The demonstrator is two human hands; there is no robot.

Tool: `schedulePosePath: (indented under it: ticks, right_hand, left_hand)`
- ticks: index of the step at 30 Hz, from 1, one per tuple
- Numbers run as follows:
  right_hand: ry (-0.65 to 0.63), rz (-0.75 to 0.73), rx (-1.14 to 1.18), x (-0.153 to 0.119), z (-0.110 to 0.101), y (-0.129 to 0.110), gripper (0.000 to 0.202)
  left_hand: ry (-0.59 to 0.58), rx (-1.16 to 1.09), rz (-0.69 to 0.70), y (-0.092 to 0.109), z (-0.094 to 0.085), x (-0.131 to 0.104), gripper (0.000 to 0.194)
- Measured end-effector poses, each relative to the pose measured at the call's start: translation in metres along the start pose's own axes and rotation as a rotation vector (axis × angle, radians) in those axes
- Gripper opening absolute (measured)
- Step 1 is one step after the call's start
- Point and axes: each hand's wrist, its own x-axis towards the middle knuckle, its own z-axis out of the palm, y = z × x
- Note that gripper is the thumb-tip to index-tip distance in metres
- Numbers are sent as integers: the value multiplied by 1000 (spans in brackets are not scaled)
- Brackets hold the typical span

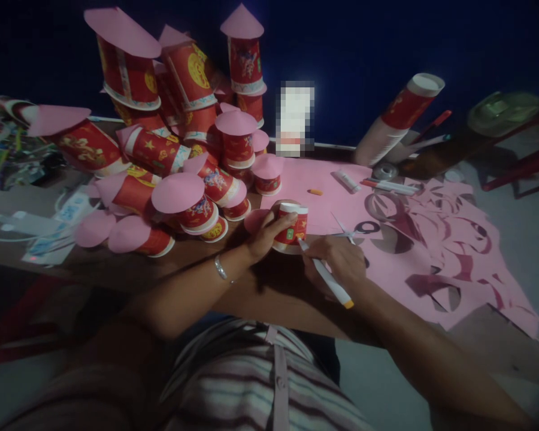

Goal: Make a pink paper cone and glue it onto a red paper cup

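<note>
My left hand (268, 234) is wrapped round a red paper cup (290, 230) near the table's front edge, steadying it from the left. A white marker with an orange end (332, 284) sits in my right hand (341, 261), and its tip meets the cup's printed side. The cup's white rim faces up. Just behind my left hand lies a pink paper disc (254, 221), partly covered. A small orange marker cap (315, 192) rests on the pink paper beyond the cup. Scissors (347, 231) lie beside my right hand, partly hidden by it.
Several red cups with pink cone roofs (184, 200) are stacked on the left. Pink sheets and cut scraps (458, 239) cover the right side, with a glue stick (347, 181) and markers (390, 186). Behind them leans a cup stack (408, 111). A white power strip (31, 224) lies far left.
</note>
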Motion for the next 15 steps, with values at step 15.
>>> schedulePosePath:
  ticks: [15]
  right_hand:
    - [8,-62,138,4,-5,-3,20]
  left_hand:
    - [18,-57,-71,4,4,-1,50]
